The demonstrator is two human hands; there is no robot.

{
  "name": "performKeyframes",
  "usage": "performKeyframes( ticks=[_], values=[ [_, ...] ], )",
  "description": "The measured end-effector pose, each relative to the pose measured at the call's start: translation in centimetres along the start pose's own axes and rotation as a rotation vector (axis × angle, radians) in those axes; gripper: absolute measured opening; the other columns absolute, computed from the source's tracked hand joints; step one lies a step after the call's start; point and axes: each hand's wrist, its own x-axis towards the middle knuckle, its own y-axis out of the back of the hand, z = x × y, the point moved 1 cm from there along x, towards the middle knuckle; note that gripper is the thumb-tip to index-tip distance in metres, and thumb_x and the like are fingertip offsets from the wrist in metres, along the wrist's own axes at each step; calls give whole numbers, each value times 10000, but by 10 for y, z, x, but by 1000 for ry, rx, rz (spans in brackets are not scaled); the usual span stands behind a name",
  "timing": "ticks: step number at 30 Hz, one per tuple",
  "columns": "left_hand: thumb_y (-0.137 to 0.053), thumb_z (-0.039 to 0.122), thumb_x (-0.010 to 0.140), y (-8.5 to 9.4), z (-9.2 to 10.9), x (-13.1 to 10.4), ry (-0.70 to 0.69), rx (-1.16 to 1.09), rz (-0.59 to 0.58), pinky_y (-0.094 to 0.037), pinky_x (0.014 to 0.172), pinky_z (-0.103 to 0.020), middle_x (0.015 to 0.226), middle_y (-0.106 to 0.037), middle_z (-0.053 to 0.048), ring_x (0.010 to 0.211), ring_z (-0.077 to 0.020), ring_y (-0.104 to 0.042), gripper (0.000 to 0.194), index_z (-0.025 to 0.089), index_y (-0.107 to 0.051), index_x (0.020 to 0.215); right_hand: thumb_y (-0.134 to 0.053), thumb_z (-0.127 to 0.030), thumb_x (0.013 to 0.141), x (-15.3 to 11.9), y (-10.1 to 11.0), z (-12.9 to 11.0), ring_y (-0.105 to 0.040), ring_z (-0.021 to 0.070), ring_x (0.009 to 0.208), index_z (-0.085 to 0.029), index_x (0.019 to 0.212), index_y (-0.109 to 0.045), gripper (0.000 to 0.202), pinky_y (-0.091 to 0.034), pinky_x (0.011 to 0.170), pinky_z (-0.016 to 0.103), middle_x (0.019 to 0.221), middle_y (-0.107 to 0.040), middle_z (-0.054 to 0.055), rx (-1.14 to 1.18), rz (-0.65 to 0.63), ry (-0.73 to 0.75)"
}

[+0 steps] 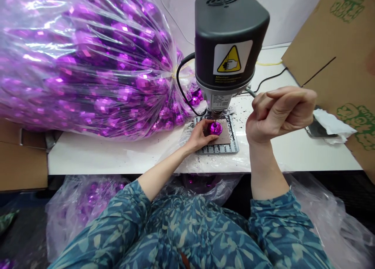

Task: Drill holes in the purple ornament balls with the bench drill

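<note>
A shiny purple faceted ball [216, 128] sits under the bit of a black bench drill press [227, 31]. My left hand [200, 136] grips the ball from its left side, thumb and fingers around it. Beneath it is a flat brown board [224, 138] on the grey slotted base [234, 147]. My right hand [281, 111] is closed round the drill's feed lever [250, 91], whose outer end is hidden in the fist. Where the bit meets the ball's top is too small to make out fully.
A large clear bag [88, 66] of purple balls fills the table's left. At right stand a cardboard box [336, 66] and a dark phone-like object [319, 127] under white tissue [334, 124]. Dark shavings litter the white table [117, 154]. Plastic bags [84, 206] hang below.
</note>
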Motion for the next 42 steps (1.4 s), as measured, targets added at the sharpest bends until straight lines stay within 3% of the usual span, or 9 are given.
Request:
performKeyframes(
  ticks=[10,17,24,27,29,33,38,40,42],
  values=[
    [-897,239,705,1,5,-2,18,-5,1,-506,1046,-459,1178,-710,-119,1140,-294,-679,556,190,-591,1167,-489,-417,997,-8,7,11,-204,11,348,-257,831,-613,262,-225,397,200,525,-244,-64,102,-44,122],
    [-896,234,718,1,3,-2,13,31,-10,-525,1038,-452,1213,-706,-129,1157,-283,-687,584,171,-575,1202,-440,-325,1028,-15,16,15,-231,4,344,-237,870,-620,256,-318,414,174,482,-244,-76,153,-140,219],
    [-908,229,699,-1,0,-4,2,66,67,-536,1010,-442,1188,-717,-116,1122,-275,-691,565,170,-605,1173,-579,-590,861,33,-24,-13,-344,-12,356,-153,705,-554,465,-216,360,159,494,-342,-84,3,-69,-209],
    [-899,307,737,5,10,-23,-125,188,138,-532,991,-455,1189,-712,-116,1113,-284,-672,520,178,-647,1173,-630,-639,728,51,-37,-14,-343,20,338,-161,640,-538,495,-179,343,218,447,-302,-84,-18,-106,-296],
    [-862,405,797,13,20,-48,-247,263,96,-532,979,-455,1166,-717,-104,1095,-276,-670,483,201,-669,1190,-645,-625,711,54,-39,-13,-330,39,335,-171,631,-543,471,-154,348,251,427,-273,-81,-13,-112,-314],
    [-702,513,928,28,38,-115,-482,403,-250,-557,933,-399,1216,-686,-123,1098,-250,-670,470,258,-655,1320,-640,-599,737,52,-37,-12,-343,36,352,-170,640,-567,446,-171,363,247,435,-284,-74,-1,-117,-299],
    [-646,409,982,41,33,-173,-611,811,-568,-535,1008,-482,1346,-634,-178,1229,-325,-612,399,256,-643,1351,-635,-584,773,50,-35,-13,-329,14,352,-158,648,-578,447,-183,365,229,446,-304,-82,8,-103,-291],
    [-653,402,978,48,26,-170,-636,769,-529,-509,1087,-511,1402,-617,-170,1353,-338,-547,422,233,-615,1363,-614,-558,809,50,-34,-15,-351,-8,370,-151,673,-602,429,-212,392,203,453,-320,-85,-27,-119,-294],
    [-583,294,1012,61,19,-145,-629,686,-313,-506,1122,-509,1368,-648,-134,1387,-289,-538,358,217,-588,1361,-579,-504,860,49,-33,-16,-386,-26,399,-147,712,-633,390,-243,434,194,474,-355,-85,-68,-142,-295]
  ],
)
